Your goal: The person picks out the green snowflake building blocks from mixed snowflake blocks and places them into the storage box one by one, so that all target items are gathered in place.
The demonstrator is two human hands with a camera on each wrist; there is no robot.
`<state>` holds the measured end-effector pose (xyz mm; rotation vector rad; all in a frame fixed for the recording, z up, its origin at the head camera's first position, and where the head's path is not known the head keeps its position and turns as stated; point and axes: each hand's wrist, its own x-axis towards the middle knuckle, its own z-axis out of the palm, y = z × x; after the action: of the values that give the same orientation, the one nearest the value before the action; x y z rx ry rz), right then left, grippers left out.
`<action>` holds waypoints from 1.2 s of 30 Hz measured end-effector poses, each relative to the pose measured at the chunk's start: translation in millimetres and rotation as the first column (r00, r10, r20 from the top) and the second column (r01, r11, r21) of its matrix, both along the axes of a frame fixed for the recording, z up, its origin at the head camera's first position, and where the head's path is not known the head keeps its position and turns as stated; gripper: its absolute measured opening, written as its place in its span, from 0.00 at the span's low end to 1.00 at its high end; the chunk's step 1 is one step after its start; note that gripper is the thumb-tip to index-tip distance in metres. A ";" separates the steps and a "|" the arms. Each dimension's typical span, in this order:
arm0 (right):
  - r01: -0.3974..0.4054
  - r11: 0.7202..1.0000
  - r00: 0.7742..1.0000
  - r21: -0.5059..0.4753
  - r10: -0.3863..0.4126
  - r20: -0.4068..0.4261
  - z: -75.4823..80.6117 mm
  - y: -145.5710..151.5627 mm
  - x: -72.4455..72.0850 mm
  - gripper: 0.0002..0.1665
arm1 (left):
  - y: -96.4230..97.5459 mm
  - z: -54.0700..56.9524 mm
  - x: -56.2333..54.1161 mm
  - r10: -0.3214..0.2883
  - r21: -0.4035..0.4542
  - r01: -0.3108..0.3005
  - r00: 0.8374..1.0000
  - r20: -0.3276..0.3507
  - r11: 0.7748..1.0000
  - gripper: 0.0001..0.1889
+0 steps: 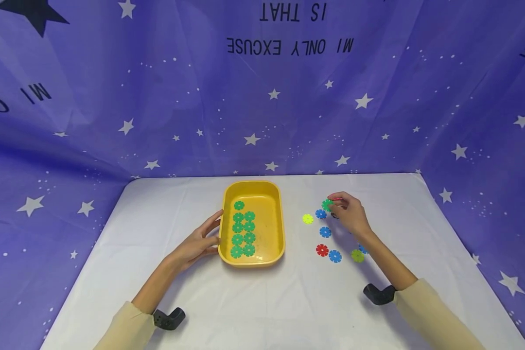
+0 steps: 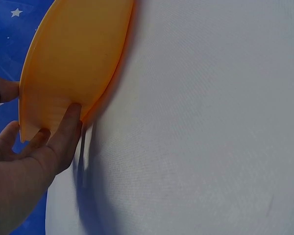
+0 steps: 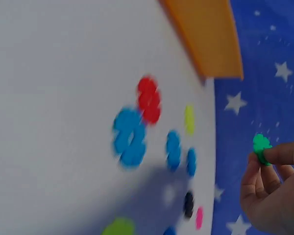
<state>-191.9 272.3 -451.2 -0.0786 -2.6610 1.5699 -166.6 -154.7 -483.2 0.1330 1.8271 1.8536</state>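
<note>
My left hand point(image 1: 195, 246) rests its spread fingertips against the outside of the left wall of a yellow tray point(image 1: 269, 261). In the left wrist view, several fingers point(image 2: 68, 122) touch that wall point(image 2: 78, 58). Inside the tray, several green notched discs point(image 1: 237, 238) lie flat in two columns along the left side. Raised above the table at the right, my right hand point(image 1: 351, 214) pinches a green notched disc point(image 3: 261, 147) between thumb and fingers. Below it are blue discs point(image 1: 325, 232) and a black disc point(image 3: 188, 204), partly hidden in the head view.
Loose discs lie right of the tray: a red one point(image 1: 322, 250), a yellow one point(image 1: 307, 218), a yellow-green one point(image 1: 358, 255) and a pink one point(image 3: 199, 218). A white cloth point(image 1: 262, 311) covers the table. Purple star-printed curtains point(image 1: 227, 107) stand behind and at both sides.
</note>
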 end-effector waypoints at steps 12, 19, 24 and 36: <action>-0.161 0.962 0.984 -0.222 0.173 0.034 26.7 -88.3 -8.8 0.10 | -1.5 -0.5 0.3 0.006 0.006 -0.006 1.000 0.001 1.000 0.47; -0.197 0.924 0.965 -0.328 0.241 0.099 28.8 -128.9 -21.8 0.13 | -0.7 0.7 0.0 0.011 -0.004 -0.011 1.000 0.005 1.000 0.47; -0.197 0.921 0.956 -0.337 0.256 0.140 17.9 -149.2 -32.4 0.16 | -0.9 -0.5 -0.8 0.009 0.002 -0.009 1.000 0.004 1.000 0.47; -0.226 0.941 0.940 -0.252 0.279 0.198 7.0 -179.4 -44.9 0.22 | -0.9 -1.1 -0.9 0.005 0.025 -0.005 1.000 0.003 1.000 0.47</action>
<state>-236.8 93.0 -444.3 0.0841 -2.7401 2.0603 -167.5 -155.7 -484.3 0.1352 1.8039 1.8799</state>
